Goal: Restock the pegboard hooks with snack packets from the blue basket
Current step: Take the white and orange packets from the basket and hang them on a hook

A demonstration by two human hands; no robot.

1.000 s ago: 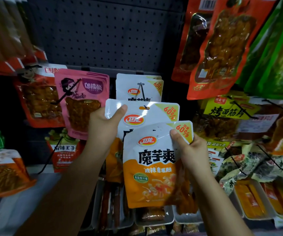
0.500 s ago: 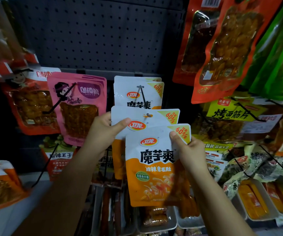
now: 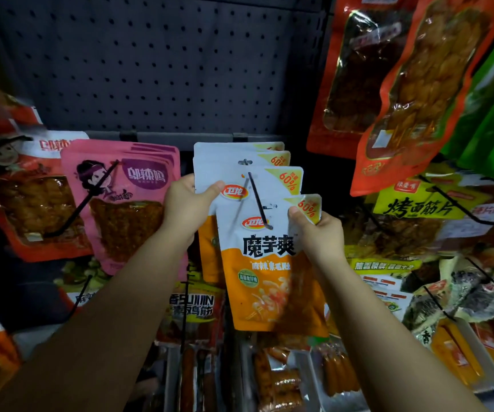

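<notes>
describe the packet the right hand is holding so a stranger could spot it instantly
Below the dark grey pegboard, find the centre stack of white-and-orange snack packets on a black hook. The frontmost, lowest packet is pinched at its top corner by the right hand; only it shows its full orange front.

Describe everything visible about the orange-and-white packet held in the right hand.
The front packet is a glossy, flat foil-like pouch: white top with a red oval logo, black Chinese lettering, orange lower half picturing noodle-like food, and a yellow "60%" corner. It hangs roughly upright before the pegboard, tilted slightly. The right hand pinches its upper right corner. The black hook crosses in front of its top; similar packets sit behind it, held by the left hand.
</notes>
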